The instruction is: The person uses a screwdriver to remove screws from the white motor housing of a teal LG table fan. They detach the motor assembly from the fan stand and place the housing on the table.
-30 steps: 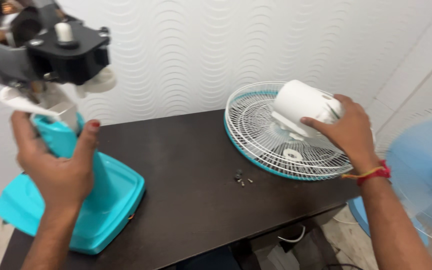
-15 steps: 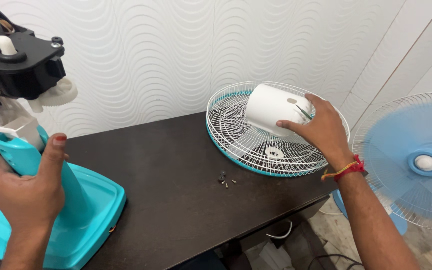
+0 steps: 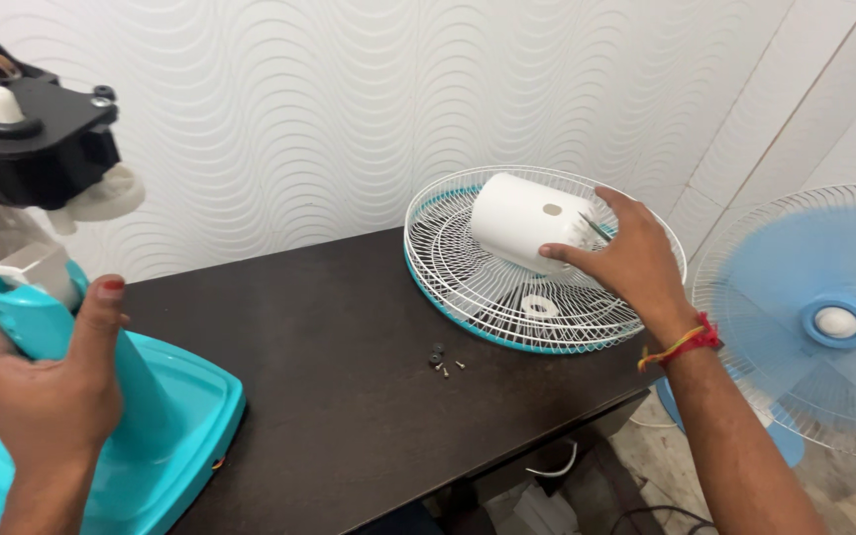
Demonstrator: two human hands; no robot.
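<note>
1. Holding the white cylindrical motor cover (image 3: 525, 220) in my right hand (image 3: 629, 260), right of centre in the frame; my grip there is pressed around the cover's open end, thumb underneath, fingers over the top.
2. Beneath the cover, a white wire fan guard (image 3: 478, 287) with a turquoise rim lies flat on the dark counter (image 3: 349, 337), near the wall. Whether the cover touches the guard, I cannot tell.
3. My left hand (image 3: 37, 386), at the lower left of the frame, wraps the turquoise fan stand (image 3: 165, 416) at its neck; the grip is pinching the neck between thumb and palm. My fingers are hidden behind it.
4. At the upper left, the exposed black motor housing (image 3: 37, 134) sits atop the stand, with a white knob on its upper face.
5. Several small screws (image 3: 443, 359) lie loose on the counter at mid-frame, just in front of the guard, well apart from both hands.
6. At the right edge, beyond the counter, a blue fan (image 3: 824, 317) stands with its blades blurred.
</note>
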